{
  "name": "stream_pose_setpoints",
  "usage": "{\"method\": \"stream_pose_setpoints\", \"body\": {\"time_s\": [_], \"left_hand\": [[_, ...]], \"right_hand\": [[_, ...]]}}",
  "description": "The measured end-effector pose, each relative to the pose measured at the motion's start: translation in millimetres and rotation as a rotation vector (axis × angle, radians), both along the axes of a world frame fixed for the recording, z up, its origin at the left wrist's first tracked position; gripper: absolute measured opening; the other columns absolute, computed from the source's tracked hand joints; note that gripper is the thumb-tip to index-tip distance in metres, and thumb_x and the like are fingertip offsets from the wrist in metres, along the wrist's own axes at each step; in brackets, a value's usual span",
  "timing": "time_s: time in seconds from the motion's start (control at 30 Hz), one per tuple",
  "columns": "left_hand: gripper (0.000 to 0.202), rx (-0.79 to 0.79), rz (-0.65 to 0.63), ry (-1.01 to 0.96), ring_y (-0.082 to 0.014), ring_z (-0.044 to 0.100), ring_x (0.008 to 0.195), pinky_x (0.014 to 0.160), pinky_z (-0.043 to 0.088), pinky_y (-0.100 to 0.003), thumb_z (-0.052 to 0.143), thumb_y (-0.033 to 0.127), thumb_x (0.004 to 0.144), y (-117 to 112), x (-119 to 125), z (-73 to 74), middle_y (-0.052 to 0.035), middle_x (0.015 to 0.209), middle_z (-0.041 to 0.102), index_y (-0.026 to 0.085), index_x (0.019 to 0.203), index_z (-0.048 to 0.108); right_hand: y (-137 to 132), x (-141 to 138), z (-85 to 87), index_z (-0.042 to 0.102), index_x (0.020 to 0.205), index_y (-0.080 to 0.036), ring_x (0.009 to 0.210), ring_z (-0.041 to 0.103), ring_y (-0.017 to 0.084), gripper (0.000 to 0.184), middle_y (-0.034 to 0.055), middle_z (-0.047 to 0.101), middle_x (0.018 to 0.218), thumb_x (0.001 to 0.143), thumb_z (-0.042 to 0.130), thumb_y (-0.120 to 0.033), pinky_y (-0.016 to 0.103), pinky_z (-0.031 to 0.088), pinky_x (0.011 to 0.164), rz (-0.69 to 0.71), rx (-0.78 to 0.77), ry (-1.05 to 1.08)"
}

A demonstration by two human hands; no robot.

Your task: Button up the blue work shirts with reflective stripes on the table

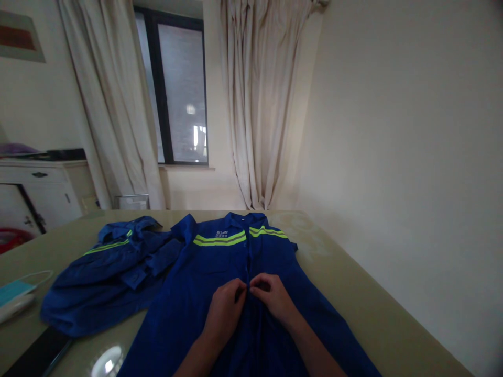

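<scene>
A blue work jacket (212, 267) with yellow-green reflective stripes lies spread on the table, its collar pointing away from me. My left hand (229, 302) pinches the left side of its front placket around mid-length. Right beside it, my right hand (273, 297) pinches the other edge of the placket, the fingertips of both hands almost meeting. Whatever small part sits between the fingers is hidden. Above the hands the front edges run up to the collar, slightly apart near the chest stripe.
A second blue garment (113, 277) with similar stripes lies crumpled to the left. Near the table's left edge are a light blue face mask (15, 292), a white object (15, 308) and a dark flat object (37, 353). A wall (412, 157) borders the glossy table (377, 314) on the right.
</scene>
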State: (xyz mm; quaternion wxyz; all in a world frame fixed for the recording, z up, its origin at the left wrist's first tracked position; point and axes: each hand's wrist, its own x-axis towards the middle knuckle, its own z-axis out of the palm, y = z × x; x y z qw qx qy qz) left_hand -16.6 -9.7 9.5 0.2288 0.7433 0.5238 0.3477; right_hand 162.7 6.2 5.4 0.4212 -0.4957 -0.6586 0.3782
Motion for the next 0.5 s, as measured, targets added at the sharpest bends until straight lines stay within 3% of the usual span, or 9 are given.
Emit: {"method": "stream_pose_setpoints", "body": {"time_s": [0.37, 0.5], "left_hand": [[0.028, -0.107, -0.002, -0.162, -0.0204, 0.073, 0.082, 0.072, 0.049, -0.027, 0.053, 0.040, 0.093, 2.7, 1.0, 3.4, -0.0017, 0.088, 0.079, 0.023, 0.092, 0.075], [0.026, -0.141, -0.016, -0.208, -0.0197, 0.071, 0.078, 0.069, 0.049, -0.027, 0.054, 0.039, 0.089, 8.3, -1.6, 0.6, -0.0017, 0.082, 0.077, 0.020, 0.087, 0.072]], "right_hand": [[-14.0, -12.4, 11.1, 0.073, 0.088, -0.021, 0.080, 0.064, 0.016, 0.014, 0.0018, 0.069, 0.092, 0.084, 0.062, -0.014, 0.025, 0.046, 0.075, -0.084, 0.148, -0.253], [-16.0, -15.4, 13.3, 0.072, 0.087, -0.022, 0.087, 0.065, 0.017, 0.013, 0.0013, 0.069, 0.094, 0.085, 0.062, -0.014, 0.025, 0.046, 0.079, -0.121, 0.160, -0.300]]}}
